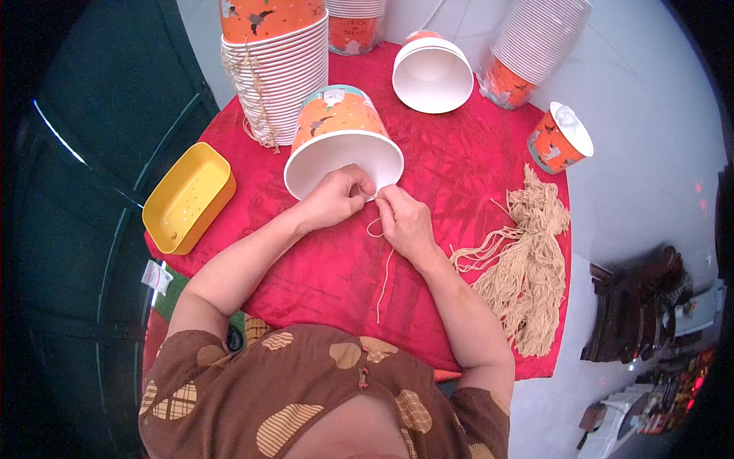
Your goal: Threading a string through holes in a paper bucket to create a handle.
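Observation:
An orange paper bucket (336, 118) with dark and white printed figures lies tipped on the table, its white mouth facing me. My left hand (336, 197) is closed in a pinch at the near rim, its fingertips in front of the white inside. Right beside it, my right hand (405, 222) pinches a thin beige string (386, 279) at the same spot on the rim. The string loops below the fingers, and its loose end trails toward me over the red cloth. The fingertips of both hands nearly touch and cover the place where string and rim meet.
Stacked buckets (279, 76) with hanging strings stand at back left. Further buckets (433, 75) and a wrapped stack (527, 57) are behind. At right lie a beige string bundle (527, 268) and a smaller cup (558, 139). A yellow tray (191, 197) sits at the left edge.

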Demonstrator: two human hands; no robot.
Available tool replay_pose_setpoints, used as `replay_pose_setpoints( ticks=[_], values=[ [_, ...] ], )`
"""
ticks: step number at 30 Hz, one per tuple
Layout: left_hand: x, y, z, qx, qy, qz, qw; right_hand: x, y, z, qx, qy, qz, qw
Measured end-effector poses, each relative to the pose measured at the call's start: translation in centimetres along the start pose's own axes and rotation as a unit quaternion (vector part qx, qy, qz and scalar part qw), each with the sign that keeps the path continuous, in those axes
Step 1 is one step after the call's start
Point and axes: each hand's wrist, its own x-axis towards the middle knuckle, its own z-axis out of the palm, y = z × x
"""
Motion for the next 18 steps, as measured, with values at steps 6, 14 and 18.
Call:
replay_pose_setpoints(
  ticks=[6,14,18],
  values=[
    [0.28,0.0,0.54,0.017,0.034,0.03,0.999,0.32,-0.15,-0.13,0.01,0.005,0.023,1.0],
    [0.05,0.22,0.44,0.041,0.031,0.021,0.998,0.17,-0.16,0.21,-0.007,0.032,0.035,0.999],
    [-0.03,0.18,0.42,0.037,0.027,0.026,0.999,0.11,-0.14,0.19,-0.005,0.031,0.032,0.999]
  ],
)
